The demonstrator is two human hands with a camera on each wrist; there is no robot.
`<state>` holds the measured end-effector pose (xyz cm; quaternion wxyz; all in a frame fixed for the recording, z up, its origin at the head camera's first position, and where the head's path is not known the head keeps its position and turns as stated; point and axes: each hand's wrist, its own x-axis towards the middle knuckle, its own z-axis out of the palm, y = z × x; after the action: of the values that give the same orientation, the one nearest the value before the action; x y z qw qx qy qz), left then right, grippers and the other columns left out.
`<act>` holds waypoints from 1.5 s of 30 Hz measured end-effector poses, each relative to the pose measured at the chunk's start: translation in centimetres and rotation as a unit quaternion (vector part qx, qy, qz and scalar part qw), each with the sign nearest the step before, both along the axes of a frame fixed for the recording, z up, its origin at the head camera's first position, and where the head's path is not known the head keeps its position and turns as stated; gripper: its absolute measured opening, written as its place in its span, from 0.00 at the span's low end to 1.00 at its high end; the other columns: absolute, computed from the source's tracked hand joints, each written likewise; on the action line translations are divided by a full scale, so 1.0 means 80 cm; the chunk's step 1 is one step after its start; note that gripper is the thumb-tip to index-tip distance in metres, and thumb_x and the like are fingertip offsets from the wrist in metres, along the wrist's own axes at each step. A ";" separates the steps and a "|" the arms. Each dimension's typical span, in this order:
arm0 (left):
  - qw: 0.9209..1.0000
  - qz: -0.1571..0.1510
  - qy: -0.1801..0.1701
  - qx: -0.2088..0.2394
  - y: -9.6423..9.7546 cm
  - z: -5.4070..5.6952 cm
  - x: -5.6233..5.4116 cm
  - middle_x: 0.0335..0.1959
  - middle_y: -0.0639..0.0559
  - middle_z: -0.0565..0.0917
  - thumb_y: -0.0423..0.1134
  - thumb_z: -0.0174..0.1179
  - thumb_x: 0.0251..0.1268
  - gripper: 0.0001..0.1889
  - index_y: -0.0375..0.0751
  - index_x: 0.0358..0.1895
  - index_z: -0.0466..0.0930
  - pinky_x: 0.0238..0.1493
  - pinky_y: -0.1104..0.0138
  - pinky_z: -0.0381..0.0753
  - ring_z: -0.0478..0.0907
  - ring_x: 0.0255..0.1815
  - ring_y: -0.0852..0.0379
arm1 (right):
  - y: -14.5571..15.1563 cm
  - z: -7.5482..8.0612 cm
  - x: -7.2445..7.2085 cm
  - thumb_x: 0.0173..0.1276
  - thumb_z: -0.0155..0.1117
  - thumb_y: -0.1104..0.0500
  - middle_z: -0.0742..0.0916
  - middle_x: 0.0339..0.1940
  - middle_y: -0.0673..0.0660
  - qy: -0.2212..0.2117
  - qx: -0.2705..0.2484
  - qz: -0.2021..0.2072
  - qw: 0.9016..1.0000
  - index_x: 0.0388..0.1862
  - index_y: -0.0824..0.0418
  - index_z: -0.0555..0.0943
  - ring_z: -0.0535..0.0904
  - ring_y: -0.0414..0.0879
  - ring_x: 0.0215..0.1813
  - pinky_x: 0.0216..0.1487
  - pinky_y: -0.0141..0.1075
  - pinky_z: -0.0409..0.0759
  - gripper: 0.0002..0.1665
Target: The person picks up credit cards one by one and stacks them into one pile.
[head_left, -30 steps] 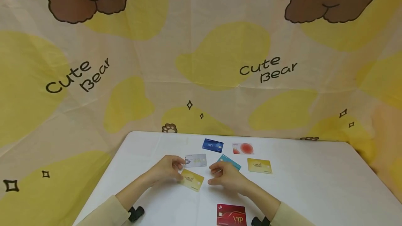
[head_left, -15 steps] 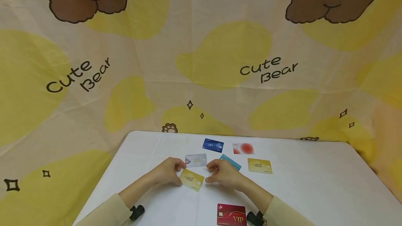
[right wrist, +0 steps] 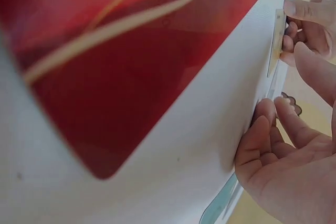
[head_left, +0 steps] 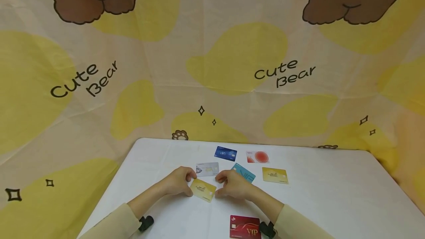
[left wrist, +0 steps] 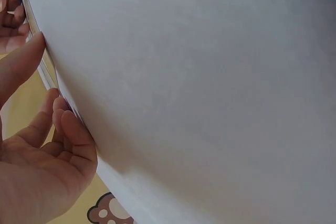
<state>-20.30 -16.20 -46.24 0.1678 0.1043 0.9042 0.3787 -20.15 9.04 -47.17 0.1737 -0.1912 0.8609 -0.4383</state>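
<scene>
In the head view a gold card lies slanted between the hands, over the white table. My left hand holds its left end, thumb at the near corner and fingers at the far corner; the right wrist view also shows the gold card by that hand's thumb and fingers. My right hand is beside the card's right end, fingers loosely bent, thumb close to the edge; whether it touches cannot be told. Partly under the right hand lies a teal card. A silver card sits just beyond.
A blue card and a white card with red circles lie at the back. Another gold card is to the right, a red VIP card near the front. Behind the white table hangs a patterned cloth.
My right hand has moved left, up to the right end of the gold card, showing more of the teal card. The left hand has shifted only slightly, its fingers still at the gold card.
</scene>
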 end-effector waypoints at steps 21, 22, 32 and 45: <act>0.999 -0.024 0.013 0.022 -0.003 -0.006 -0.001 0.35 0.46 0.75 0.20 0.79 0.39 0.28 0.39 0.45 0.77 0.40 0.62 0.71 0.71 0.37 0.52 | -0.010 -0.003 0.006 0.58 0.82 0.63 0.85 0.36 0.49 0.017 0.028 0.007 0.999 0.46 0.61 0.88 0.75 0.46 0.38 0.39 0.33 0.75 0.17; 0.999 -0.024 0.012 0.022 -0.003 -0.006 -0.001 0.35 0.46 0.75 0.20 0.79 0.39 0.28 0.39 0.45 0.76 0.40 0.62 0.71 0.71 0.37 0.52 | -0.011 -0.003 0.006 0.58 0.82 0.63 0.85 0.35 0.49 0.017 0.027 0.006 0.999 0.45 0.61 0.88 0.75 0.46 0.38 0.39 0.33 0.75 0.16; 0.999 -0.026 0.007 0.041 -0.004 -0.006 -0.001 0.33 0.46 0.76 0.18 0.78 0.38 0.29 0.38 0.46 0.75 0.39 0.63 0.72 0.72 0.35 0.53 | -0.014 -0.008 0.007 0.63 0.78 0.66 0.84 0.31 0.50 0.000 -0.009 -0.018 1.000 0.41 0.62 0.86 0.78 0.45 0.36 0.38 0.32 0.81 0.09; 0.995 0.000 -0.026 0.099 -0.010 -0.003 -0.005 0.29 0.48 0.77 0.18 0.74 0.46 0.20 0.35 0.43 0.79 0.36 0.67 0.75 0.73 0.32 0.55 | -0.015 -0.003 0.005 0.65 0.74 0.68 0.84 0.31 0.51 -0.037 -0.054 -0.035 0.997 0.40 0.63 0.87 0.79 0.45 0.37 0.38 0.30 0.80 0.06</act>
<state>-20.72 -16.97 -46.50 0.1798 0.1103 0.8575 0.4693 -19.77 7.82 -47.42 0.1791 -0.1540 0.8352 -0.4966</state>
